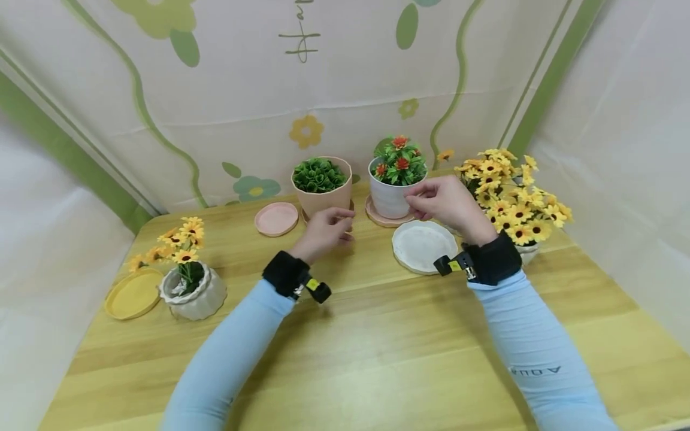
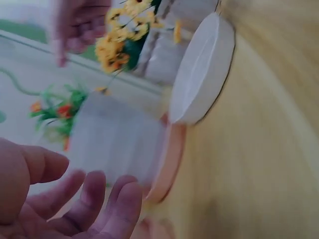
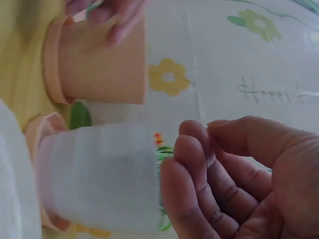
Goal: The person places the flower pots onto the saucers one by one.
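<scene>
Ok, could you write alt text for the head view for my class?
A person's left hand is near a peach pot, the right hand near a white pot of red flowers, over a wooden table. Around them: a yellow saucer, pink saucer, white saucer, potted yellow flowers at left and a larger yellow bunch at right.

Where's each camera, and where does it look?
Head: on the head, facing forward, down at the wooden table; left hand, right hand, light-blue fabric sleeves show.
Left wrist: on that wrist, facing the round white pot with red flowers; both hands show.
Right wrist: on that wrist, facing that pot; both hands show.
Wrist views share that pot.
</scene>
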A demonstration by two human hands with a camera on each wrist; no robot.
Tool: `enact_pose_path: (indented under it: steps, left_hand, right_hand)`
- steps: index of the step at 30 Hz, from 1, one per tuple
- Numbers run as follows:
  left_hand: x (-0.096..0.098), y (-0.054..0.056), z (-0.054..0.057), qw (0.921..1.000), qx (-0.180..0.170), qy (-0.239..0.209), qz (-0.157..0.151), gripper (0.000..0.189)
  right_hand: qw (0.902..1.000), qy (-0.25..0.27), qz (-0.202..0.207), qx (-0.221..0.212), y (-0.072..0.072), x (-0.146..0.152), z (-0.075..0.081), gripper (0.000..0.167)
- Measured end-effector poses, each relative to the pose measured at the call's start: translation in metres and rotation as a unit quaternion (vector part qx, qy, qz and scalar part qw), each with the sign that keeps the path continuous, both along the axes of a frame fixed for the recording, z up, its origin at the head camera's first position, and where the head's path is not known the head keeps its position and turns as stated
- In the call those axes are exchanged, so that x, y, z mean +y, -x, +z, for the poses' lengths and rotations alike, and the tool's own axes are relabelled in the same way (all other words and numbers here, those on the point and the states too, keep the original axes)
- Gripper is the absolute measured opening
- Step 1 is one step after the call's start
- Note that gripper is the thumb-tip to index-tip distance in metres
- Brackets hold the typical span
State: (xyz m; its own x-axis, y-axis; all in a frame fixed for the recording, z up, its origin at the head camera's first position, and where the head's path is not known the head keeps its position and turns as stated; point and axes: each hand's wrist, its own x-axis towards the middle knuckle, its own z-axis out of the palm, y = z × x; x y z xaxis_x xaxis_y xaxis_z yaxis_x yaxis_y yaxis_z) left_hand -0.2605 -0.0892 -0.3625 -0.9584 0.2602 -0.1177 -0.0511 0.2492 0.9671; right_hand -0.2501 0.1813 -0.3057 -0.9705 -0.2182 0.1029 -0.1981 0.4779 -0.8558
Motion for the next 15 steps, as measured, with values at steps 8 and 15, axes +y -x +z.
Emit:
enact_pose_path:
  steps: [8, 15]
  left_hand:
    - [-0.075, -0.008, 0.005, 0.9925, 0.085, 0.038, 0.080, 0.032]
    - [-0.118, 0.006, -0.007, 0.9710, 0.002, 0.077, 0.226, 0.045]
  right_hand:
    - [0.9989, -0.006, 0.024, -0.040, 0.010, 0.006, -0.027, 0.028]
    - [0.9981, -0.022, 0.035, -0.046, 0.016, 0.001, -0.036, 0.022]
